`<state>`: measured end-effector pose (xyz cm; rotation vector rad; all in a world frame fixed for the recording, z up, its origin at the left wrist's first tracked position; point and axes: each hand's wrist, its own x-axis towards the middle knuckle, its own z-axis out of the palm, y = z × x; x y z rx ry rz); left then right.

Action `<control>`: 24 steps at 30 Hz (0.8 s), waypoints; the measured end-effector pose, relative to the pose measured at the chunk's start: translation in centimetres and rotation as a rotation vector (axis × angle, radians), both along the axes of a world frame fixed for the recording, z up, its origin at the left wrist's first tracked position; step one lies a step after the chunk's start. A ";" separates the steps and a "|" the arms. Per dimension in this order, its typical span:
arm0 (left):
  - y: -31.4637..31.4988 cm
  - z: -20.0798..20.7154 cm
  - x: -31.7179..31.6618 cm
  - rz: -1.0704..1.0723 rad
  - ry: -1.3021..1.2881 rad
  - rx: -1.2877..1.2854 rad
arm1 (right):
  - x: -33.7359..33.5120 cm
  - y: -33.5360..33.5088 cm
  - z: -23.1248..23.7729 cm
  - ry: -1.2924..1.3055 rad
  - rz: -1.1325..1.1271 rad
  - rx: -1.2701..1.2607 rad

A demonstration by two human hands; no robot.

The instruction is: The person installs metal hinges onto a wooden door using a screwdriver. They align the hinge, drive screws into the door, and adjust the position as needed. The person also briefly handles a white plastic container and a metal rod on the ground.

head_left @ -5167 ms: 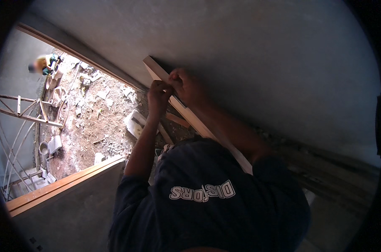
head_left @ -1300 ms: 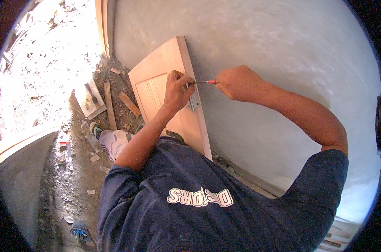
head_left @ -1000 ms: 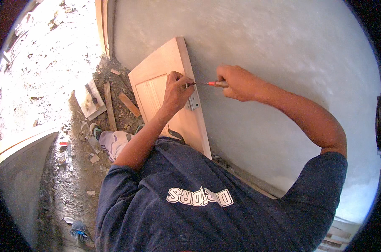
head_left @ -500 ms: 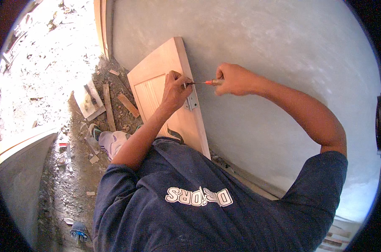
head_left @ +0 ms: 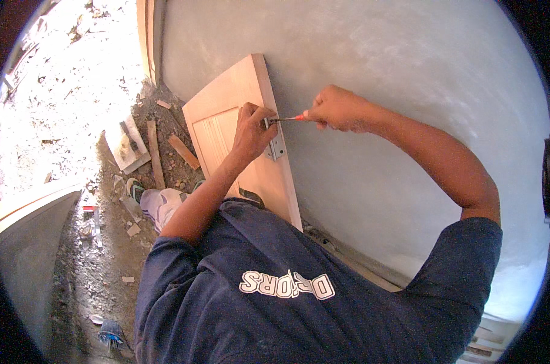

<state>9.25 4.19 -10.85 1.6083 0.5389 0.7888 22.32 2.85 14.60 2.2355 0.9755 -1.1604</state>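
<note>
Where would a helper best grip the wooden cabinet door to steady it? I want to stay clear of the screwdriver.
Probably the free long edge of the wooden cabinet door, coming from the person's left. The door leans tilted against the grey wall, and its wall-side edge carries the metal hinge, where the left hand and the right hand with the red-handled screwdriver are busy.

The person wears a dark navy short-sleeved T-shirt [head_left: 287, 303] with white block lettering printed across the chest. The sleeves end above the elbows, leaving both forearms and both hands bare, with no gloves, watch or rings visible. Below the left hand [head_left: 254, 130], a light grey shoe [head_left: 157, 203] with a green toe shows.
</note>
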 end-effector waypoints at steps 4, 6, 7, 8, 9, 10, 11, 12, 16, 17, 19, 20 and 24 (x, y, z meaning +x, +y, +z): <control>-0.3 0.9 -0.9 0.059 -0.017 -0.013 | 0.6 -3.5 -1.3 -0.086 0.635 0.333; -1.3 1.5 -1.7 0.120 -0.038 0.106 | 1.3 -4.7 -1.1 -0.098 0.959 0.468; -1.9 2.0 -2.1 0.164 -0.063 0.192 | 1.3 -4.3 -0.6 -0.097 1.068 0.437; -2.4 2.5 -2.1 0.208 -0.087 0.279 | 1.4 -4.1 -0.3 -0.096 1.177 0.404; -2.9 3.7 -1.9 0.127 -0.134 0.246 | 1.7 -4.3 -0.7 -0.087 1.193 0.408; -3.5 5.0 -1.4 0.044 -0.185 0.212 | 1.8 -4.6 -1.1 -0.082 1.208 0.408; -4.1 6.0 -0.4 0.017 -0.225 0.170 | 2.0 -5.0 -1.5 -0.076 1.221 0.409; -4.4 6.8 0.8 -0.009 -0.269 0.132 | 1.7 -4.8 -1.8 -0.055 0.974 0.425; -5.3 9.4 2.9 -0.018 -0.192 0.124 | 2.6 -3.3 -1.8 0.065 0.358 0.167; -5.4 9.3 3.2 -0.028 -0.173 0.107 | 3.0 -3.1 -1.6 0.073 0.284 0.095; -5.5 8.5 3.8 -0.029 -0.113 0.074 | 2.3 -2.4 -1.2 0.065 0.134 0.008; -5.5 8.1 4.0 -0.045 -0.141 0.062 | 1.8 -2.5 -1.1 0.023 0.198 0.112; -5.3 7.9 4.7 0.012 -0.170 0.084 | 1.0 -5.7 -0.5 -0.162 0.853 0.582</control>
